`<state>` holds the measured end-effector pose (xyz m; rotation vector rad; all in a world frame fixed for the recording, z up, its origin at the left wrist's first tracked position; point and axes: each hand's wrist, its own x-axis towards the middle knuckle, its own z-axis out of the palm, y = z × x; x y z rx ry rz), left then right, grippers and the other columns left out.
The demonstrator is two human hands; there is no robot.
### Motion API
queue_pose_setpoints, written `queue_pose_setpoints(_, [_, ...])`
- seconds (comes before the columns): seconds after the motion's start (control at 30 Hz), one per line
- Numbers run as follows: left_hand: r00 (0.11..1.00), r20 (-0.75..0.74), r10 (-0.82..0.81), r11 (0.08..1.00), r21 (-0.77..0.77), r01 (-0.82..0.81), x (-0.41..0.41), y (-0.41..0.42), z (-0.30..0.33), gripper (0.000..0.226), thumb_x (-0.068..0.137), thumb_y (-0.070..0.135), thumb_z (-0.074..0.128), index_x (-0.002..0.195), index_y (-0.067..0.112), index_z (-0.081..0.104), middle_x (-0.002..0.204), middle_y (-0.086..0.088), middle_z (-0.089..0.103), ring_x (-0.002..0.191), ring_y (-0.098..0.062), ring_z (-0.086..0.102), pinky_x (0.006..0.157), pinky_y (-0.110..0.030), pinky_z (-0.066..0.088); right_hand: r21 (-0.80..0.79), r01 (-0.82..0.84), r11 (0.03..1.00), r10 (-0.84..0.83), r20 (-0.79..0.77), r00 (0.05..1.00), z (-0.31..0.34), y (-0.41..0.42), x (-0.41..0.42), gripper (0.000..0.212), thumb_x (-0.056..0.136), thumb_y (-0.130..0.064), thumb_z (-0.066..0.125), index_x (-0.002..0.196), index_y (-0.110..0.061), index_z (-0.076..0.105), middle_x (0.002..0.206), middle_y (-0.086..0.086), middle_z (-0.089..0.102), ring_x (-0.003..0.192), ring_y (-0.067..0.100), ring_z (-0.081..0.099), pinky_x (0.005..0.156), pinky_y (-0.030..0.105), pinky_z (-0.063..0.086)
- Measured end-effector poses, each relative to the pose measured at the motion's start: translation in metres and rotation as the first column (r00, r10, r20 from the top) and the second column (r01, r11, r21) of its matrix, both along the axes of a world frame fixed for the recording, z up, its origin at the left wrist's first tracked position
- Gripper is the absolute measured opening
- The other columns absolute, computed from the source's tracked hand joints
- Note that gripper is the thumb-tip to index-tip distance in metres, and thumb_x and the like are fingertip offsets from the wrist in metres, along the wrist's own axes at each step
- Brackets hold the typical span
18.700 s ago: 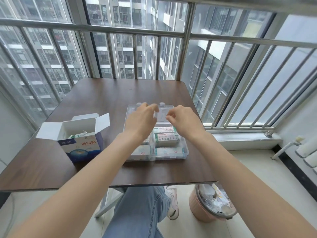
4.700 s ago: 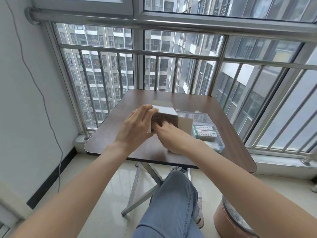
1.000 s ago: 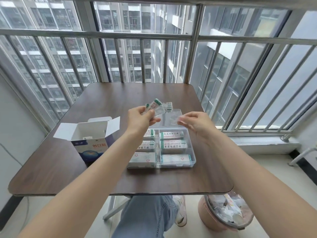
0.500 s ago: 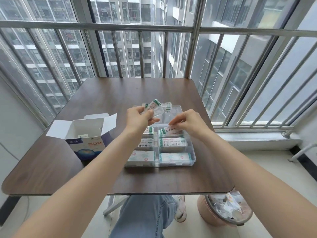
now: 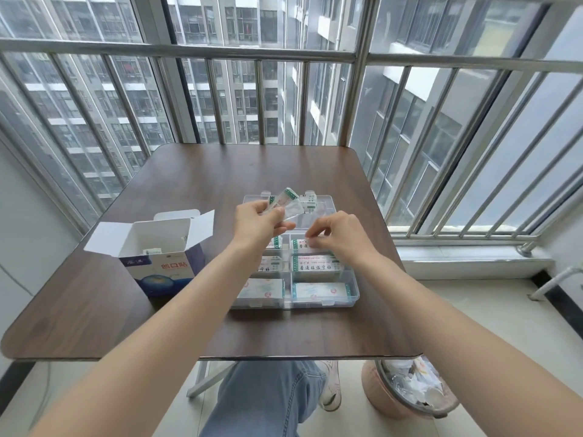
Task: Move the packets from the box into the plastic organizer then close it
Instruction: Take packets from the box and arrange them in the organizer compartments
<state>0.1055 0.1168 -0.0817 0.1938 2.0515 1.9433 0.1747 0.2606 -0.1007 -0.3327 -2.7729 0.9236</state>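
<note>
Brown tabletop (image 5: 195, 184) carries the open box (image 5: 159, 250) at 9 o'clock of the clear plastic organizer (image 5: 353, 291), lid still open at its 12 o'clock side. Left hand (image 5: 255, 223) pinches a small bunch of packets (image 5: 288, 201) above the organizer; right hand (image 5: 339, 236) has its fingertips pinched on a packet in the 1 o'clock compartment. Step: filling compartments. Next likely: seat that packet flat, feed in the held ones, empty the box, shut lid.
</note>
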Motion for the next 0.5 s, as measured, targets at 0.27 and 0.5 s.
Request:
queue_pose_setpoints(0.27, [0.998,0.007,-0.062,0.998,0.015,0.062,0.009,0.003,0.004,0.009,0.093,0.002,0.055,0.099,0.002,0.061,0.083,-0.006,0.064,0.053,-0.004,0.065,0.053,-0.011,0.051,-0.594,0.088,0.800,-0.208,-0.136,0.969,0.016,0.009,0.011,0.011,0.088,-0.018,0.060,0.097,-0.017,0.067,0.087,-0.004,0.067,0.081,0.007,0.060,0.075,0.022,0.044])
queue_pose_setpoints(0.5, [0.986,0.013,-0.163,0.987,0.004,0.163,0.015,0.005,0.005,0.016,0.092,0.002,0.055,0.106,-0.005,0.060,0.084,-0.006,0.065,0.056,-0.005,0.067,0.058,-0.013,0.053,-0.663,-0.028,0.748,-0.146,-0.205,0.968,0.024,0.012,0.015,0.015,0.081,-0.006,0.070,0.094,-0.013,0.069,0.077,0.001,0.070,0.066,0.003,0.063,0.065,0.014,0.049])
